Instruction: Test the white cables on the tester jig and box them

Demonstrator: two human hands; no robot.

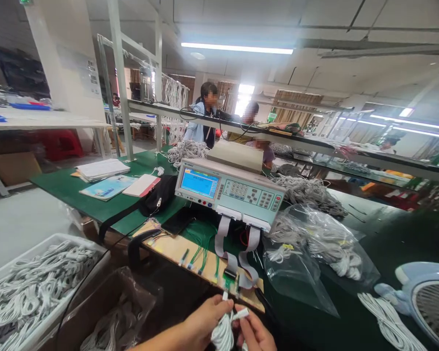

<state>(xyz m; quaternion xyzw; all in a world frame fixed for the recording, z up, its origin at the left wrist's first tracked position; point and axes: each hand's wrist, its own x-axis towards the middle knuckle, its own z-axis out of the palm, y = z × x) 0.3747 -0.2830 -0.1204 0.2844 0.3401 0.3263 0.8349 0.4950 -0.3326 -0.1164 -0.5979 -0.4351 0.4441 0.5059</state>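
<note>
A coiled white cable hangs between my two hands at the bottom of the view. My left hand is closed on one end of it, its white plug pointing up at the front edge of a wooden test board; whether the plug sits in a socket I cannot tell. With thumb and fingers my right hand pinches the cable's other white connector, just right of the coil. Grey ribbon cables run from the board up to a tester with a lit blue screen.
At left stand a white crate of coiled cables and a plastic-lined box with more. Bagged cables and a blue fan are on the green table to the right. People are behind the shelf.
</note>
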